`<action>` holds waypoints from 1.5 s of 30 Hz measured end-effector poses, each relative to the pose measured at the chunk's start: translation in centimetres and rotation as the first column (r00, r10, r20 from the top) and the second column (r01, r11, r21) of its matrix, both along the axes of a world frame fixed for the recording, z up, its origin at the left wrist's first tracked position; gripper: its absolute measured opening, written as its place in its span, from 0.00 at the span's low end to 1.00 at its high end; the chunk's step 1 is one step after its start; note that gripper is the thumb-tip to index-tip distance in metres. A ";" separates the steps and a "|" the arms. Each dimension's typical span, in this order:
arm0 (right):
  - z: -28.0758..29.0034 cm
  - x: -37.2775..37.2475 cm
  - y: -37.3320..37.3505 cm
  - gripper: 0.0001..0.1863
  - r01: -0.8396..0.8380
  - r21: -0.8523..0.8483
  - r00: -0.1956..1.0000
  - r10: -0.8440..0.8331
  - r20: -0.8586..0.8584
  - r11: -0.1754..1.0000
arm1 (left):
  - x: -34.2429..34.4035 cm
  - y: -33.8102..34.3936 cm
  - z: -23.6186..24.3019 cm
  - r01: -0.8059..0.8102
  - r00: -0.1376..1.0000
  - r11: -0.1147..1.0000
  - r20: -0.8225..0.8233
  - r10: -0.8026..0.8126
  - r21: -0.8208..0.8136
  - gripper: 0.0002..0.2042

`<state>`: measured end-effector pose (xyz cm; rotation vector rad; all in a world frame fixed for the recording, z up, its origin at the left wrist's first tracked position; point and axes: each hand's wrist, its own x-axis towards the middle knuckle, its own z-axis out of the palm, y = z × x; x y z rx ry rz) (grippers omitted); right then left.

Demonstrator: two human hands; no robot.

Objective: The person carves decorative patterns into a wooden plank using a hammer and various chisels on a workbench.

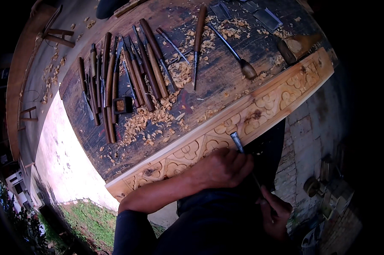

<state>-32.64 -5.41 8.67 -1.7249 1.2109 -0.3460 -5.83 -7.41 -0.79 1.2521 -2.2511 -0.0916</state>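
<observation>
The chisel (238, 143) is gripped near its blade by the closed left hand (230, 168), and its rear end is held by the curled fingers of the right hand (277, 212), partly lost in shadow. The carved board (264, 111) is laid along the near edge of the worktop (215, 97), where the blade is best guided by the left hand, pushed lightly by the right, and angled shallowly so that the carved petals are not split
</observation>
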 end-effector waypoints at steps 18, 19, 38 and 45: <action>-0.7 0.3 -0.2 0.25 -0.014 0.050 0.999 0.013 0.031 0.999 | -0.2 -0.1 0.1 -0.024 1.000 0.999 -0.014 0.024 0.029 0.13; -1.1 0.2 0.0 0.25 -0.001 0.036 0.999 -0.001 0.045 0.999 | -0.2 -0.1 0.1 -0.025 0.999 0.999 -0.021 0.025 0.030 0.13; -2.8 0.6 0.3 0.25 0.037 -0.033 0.995 -0.034 0.090 0.999 | -0.3 -0.1 0.0 -0.053 0.998 0.998 -0.018 0.054 0.038 0.14; -3.5 0.4 0.1 0.25 0.064 -0.076 0.994 -0.057 0.093 0.995 | -0.2 -0.1 0.1 -0.049 0.999 0.996 -0.017 0.050 0.069 0.17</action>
